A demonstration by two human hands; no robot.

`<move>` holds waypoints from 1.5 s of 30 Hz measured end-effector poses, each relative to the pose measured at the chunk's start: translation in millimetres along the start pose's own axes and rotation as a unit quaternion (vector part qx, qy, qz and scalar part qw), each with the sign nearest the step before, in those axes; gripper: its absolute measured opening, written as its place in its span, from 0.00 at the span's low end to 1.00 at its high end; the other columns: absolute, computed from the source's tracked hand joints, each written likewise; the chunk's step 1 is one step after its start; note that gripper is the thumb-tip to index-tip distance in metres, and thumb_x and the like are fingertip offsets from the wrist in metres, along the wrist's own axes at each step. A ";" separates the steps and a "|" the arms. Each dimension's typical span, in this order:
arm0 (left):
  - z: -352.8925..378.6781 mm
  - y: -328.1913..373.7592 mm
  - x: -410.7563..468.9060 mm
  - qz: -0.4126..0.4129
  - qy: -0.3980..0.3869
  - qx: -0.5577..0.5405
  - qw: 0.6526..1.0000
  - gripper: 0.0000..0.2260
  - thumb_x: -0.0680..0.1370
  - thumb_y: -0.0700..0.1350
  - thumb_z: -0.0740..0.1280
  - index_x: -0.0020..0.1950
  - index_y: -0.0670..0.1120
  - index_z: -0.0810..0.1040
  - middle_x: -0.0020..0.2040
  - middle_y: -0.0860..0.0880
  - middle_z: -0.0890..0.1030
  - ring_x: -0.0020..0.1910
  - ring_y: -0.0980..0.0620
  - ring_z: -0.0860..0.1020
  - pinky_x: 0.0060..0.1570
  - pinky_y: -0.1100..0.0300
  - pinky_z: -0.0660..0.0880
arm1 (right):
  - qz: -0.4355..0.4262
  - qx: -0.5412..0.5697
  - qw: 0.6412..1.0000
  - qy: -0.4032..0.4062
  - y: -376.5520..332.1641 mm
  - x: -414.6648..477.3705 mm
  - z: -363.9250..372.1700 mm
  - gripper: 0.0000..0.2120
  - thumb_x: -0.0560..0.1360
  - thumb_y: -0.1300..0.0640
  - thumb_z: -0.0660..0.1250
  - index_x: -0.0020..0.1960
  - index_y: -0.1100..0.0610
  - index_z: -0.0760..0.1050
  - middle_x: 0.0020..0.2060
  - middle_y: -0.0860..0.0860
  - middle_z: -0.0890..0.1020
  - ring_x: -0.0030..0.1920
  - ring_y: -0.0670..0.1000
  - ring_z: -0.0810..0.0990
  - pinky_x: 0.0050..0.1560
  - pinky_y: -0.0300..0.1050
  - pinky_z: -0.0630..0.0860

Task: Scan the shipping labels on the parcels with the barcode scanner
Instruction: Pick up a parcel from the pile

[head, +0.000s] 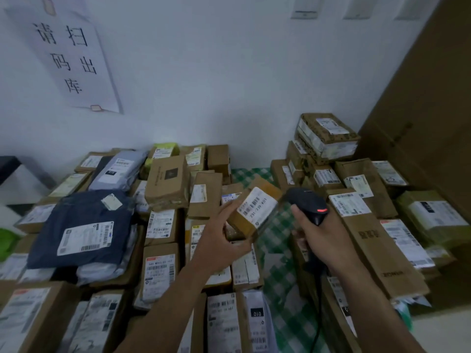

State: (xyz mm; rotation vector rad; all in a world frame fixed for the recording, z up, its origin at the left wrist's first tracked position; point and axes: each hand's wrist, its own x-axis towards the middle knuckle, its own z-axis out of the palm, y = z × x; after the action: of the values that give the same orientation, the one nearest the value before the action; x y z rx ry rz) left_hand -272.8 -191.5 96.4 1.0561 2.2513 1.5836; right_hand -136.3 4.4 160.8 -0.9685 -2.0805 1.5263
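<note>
My left hand (221, 236) grips a small brown cardboard parcel (248, 220) from below and lifts it above the pile. Its white shipping label (256, 205) with a barcode faces up and to the right. My right hand (319, 235) holds the black barcode scanner (307, 203) by its handle, just right of the parcel. The scanner's head points left at the label, and a red light glows on its top. A black cable hangs down from the handle.
Several labelled cardboard parcels (167, 179) and a dark blue mailer bag (86, 225) cover the table on the left. More parcels (328, 138) are stacked on the right. A green checked cloth (277, 253) shows between them. A large cardboard box (433, 110) stands at the right wall.
</note>
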 end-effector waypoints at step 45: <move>-14.2 -6.8 50.5 -0.065 0.222 0.074 0.970 0.26 0.76 0.65 0.68 0.68 0.51 0.80 0.67 0.50 0.73 0.67 0.48 0.72 0.66 0.51 0.72 | -0.056 -0.083 0.981 -0.166 -38.6 -40.4 10.2 0.17 0.78 0.51 0.74 0.63 0.42 0.73 0.40 0.41 0.86 0.41 0.36 0.83 0.43 0.38 0.73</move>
State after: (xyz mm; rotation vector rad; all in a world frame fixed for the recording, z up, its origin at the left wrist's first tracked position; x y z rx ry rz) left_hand -320.1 -170.7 108.0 0.6069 2.6957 1.7579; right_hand -126.9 -38.1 197.3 -0.6723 -2.4809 1.5622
